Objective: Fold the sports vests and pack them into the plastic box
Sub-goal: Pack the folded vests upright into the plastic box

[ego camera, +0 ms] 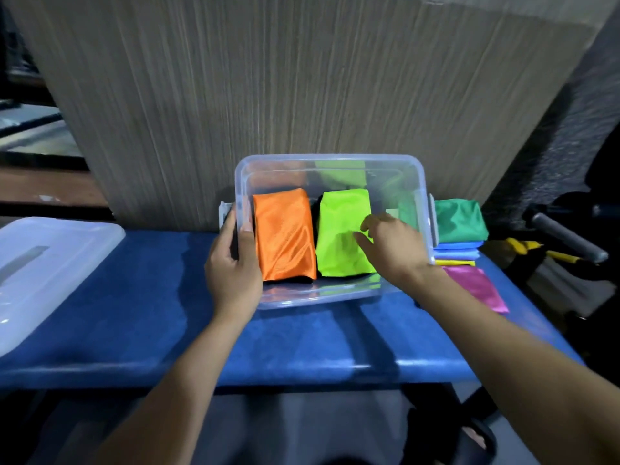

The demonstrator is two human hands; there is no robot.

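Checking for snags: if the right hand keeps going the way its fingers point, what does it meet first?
Probably the lime green vest in the plastic box; the right hand is already at it, contact unclear.

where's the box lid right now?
Head view: the lid lies at the far left on the blue table, apart from the box.

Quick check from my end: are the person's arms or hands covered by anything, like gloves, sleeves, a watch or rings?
Nothing shows. The left hand and right hand are both bare, without gloves, and no rings are visible. Both forearms are uncovered from wrist to the frame's bottom edge: no sleeve cuffs, no watch, no wristbands, no markings. The picture is slightly blurred, so a very thin ring could go unseen.
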